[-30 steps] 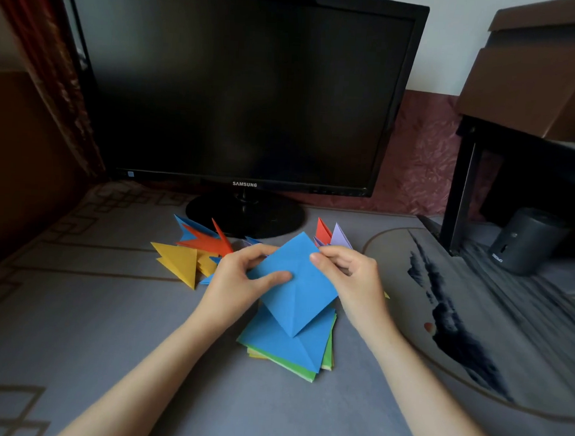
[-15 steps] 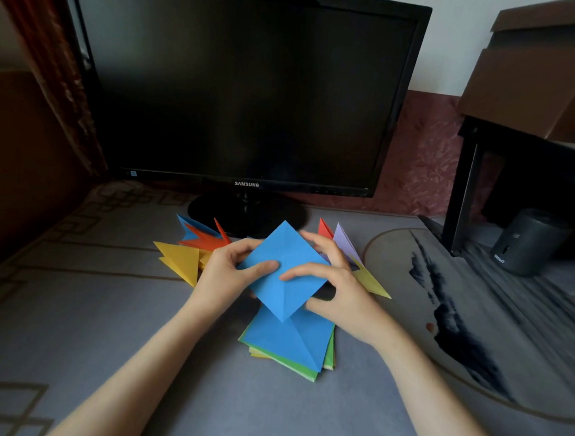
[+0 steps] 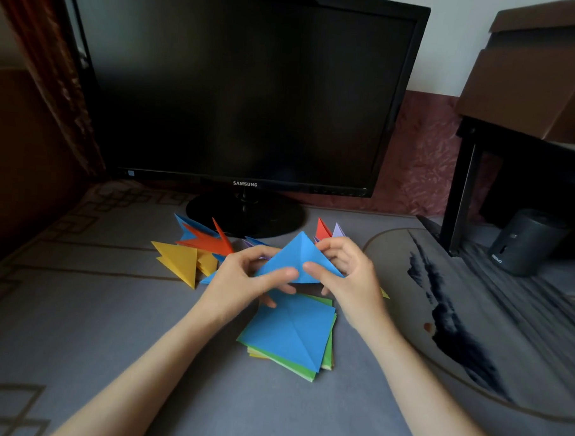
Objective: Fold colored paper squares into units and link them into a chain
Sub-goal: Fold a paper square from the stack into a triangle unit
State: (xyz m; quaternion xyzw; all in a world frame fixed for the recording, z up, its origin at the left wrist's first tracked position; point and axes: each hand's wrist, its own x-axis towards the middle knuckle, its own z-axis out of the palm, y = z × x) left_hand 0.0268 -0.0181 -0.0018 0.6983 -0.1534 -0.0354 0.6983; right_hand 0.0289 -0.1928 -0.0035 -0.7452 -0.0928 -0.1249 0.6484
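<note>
Head view. Both hands hold one blue paper square (image 3: 298,256) in the air above the grey table cover (image 3: 110,325), just in front of the monitor base (image 3: 245,212). The sheet is bent along its diagonal into a triangle, apex up. The left hand (image 3: 244,278) pinches the lower left part of the fold between thumb and fingers; the right hand (image 3: 349,276) pinches the lower right part in the same way, the two thumbs nearly meeting at the middle of the lower edge. Directly below lies the stack of unfolded squares (image 3: 291,336), a blue sheet on top, green and yellow edges showing beneath. Folded units lie behind the hands: yellow (image 3: 179,259), orange-red (image 3: 206,240), blue (image 3: 185,225), and red (image 3: 322,229) and lilac (image 3: 339,230) tips beside the right hand.

Risk, as a judgement: if the two corners are not matched before the crease is pressed, the diagonal will run off-centre and the unit may not lock with the others; a pinch held in the air offers no firm backing, so the thin paper could slip or buckle.

Not resolved: the rear layer of the blue sheet and its corner alignment are hidden; the fingers behind the paper are covered; how many units lie behind the hands, and whether any are linked, cannot be told.
</note>
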